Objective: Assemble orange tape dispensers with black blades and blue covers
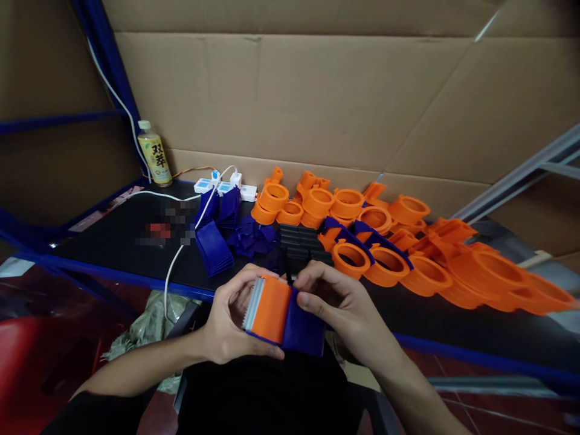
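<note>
My left hand (226, 326) wraps around an orange plastic tape-dispenser body (270, 309) with a toothed grey cutter strip (252, 303) on its left edge. A dark blue plastic cover (302, 331) sits against the orange body's right side. My right hand (338, 302) pinches the top of that blue cover with thumb and fingers curled. Both hands hover just in front of the black table's (113, 241) near edge, above my lap.
Many orange ring-shaped parts (408, 254) crowd the table's middle and right. Stacks of blue covers (214, 248) and black pieces (299, 244) lie behind my hands. A power strip (222, 187) with white cables and a drink bottle (154, 154) stand back left. Cardboard walls enclose the rear.
</note>
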Demonstrator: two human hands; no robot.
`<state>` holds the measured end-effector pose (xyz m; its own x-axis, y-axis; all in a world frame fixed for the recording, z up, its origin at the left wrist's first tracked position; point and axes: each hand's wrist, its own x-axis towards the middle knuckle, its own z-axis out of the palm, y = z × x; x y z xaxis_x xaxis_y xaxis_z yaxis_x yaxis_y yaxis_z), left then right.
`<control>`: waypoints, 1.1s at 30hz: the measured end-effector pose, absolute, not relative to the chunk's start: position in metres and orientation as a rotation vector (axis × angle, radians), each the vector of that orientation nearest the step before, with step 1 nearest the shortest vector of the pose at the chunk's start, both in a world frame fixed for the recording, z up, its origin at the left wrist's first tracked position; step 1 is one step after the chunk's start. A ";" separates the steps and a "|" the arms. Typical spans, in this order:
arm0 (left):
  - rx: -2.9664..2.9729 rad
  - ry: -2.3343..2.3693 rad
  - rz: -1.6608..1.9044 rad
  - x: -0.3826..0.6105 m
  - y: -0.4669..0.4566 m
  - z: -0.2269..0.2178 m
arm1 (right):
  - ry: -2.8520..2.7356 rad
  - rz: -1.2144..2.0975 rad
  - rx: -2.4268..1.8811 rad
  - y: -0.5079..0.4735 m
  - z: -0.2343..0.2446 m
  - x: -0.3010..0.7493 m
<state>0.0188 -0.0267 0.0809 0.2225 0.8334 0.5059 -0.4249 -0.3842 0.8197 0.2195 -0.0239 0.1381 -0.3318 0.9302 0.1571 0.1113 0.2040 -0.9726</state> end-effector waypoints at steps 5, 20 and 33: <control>1.362 0.421 1.407 0.020 -0.026 0.079 | -1.635 1.230 -0.991 -0.021 0.133 0.221; 0.889 0.576 1.485 0.027 -0.021 0.071 | -2.216 -0.088 -1.144 -0.071 0.115 0.222; 0.926 0.412 1.367 0.029 -0.003 0.073 | -1.793 -0.253 -1.452 -0.014 0.134 0.294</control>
